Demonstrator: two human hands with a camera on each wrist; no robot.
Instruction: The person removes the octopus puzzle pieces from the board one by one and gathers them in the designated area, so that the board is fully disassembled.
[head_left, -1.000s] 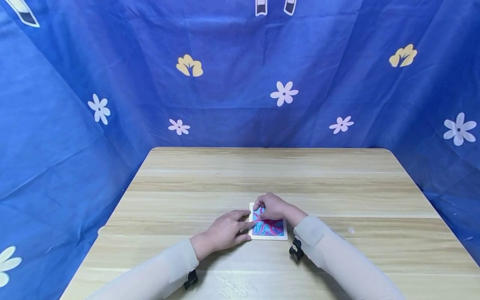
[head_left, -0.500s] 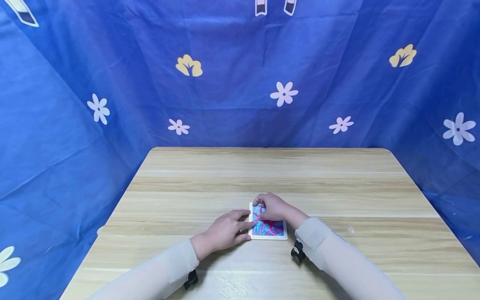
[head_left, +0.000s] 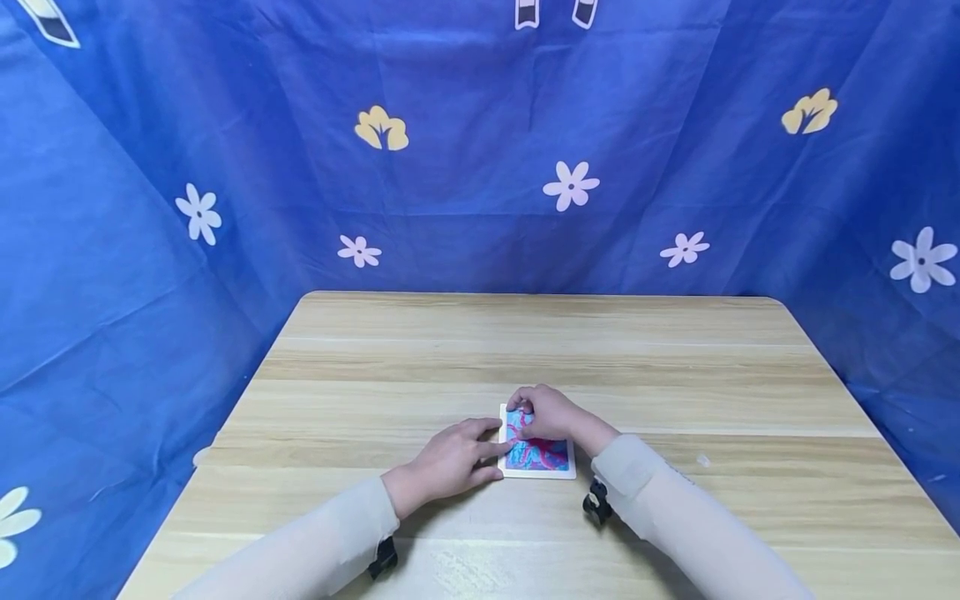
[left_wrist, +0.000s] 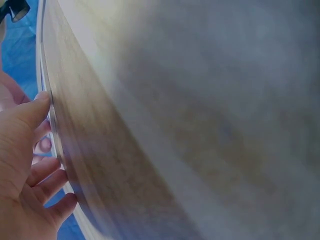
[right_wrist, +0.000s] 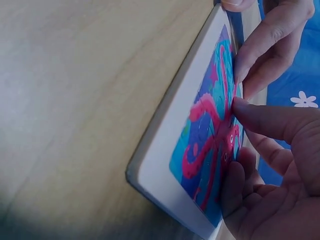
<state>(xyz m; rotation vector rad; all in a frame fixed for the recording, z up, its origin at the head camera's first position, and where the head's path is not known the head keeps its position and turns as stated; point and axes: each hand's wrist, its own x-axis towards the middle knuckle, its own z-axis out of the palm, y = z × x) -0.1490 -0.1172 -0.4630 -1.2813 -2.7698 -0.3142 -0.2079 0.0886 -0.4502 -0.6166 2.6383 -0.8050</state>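
A flat square jigsaw puzzle (head_left: 537,457) lies on the table, a pink octopus on blue inside a white border. The octopus picture (right_wrist: 200,145) fills much of the right wrist view. My left hand (head_left: 446,462) rests at the left border with fingers extended; one fingertip reaches onto the picture. In the left wrist view that hand (left_wrist: 30,150) shows at the left edge, the puzzle out of sight. Over the puzzle's upper part, my right hand (head_left: 551,414) has bent fingers, its thumb (right_wrist: 270,117) touching the picture. Whether a piece is between its fingertips is hidden.
The pale wood-grain table (head_left: 525,342) extends around the puzzle on all sides. A small pale scrap (head_left: 702,460) lies to the right. Blue flowered cloth (head_left: 480,167) hangs behind the table and along both sides.
Both hands stay at nearly the same places on the puzzle. My right wrist has shifted slightly right since one second ago. The puzzle has not visibly moved on the table.
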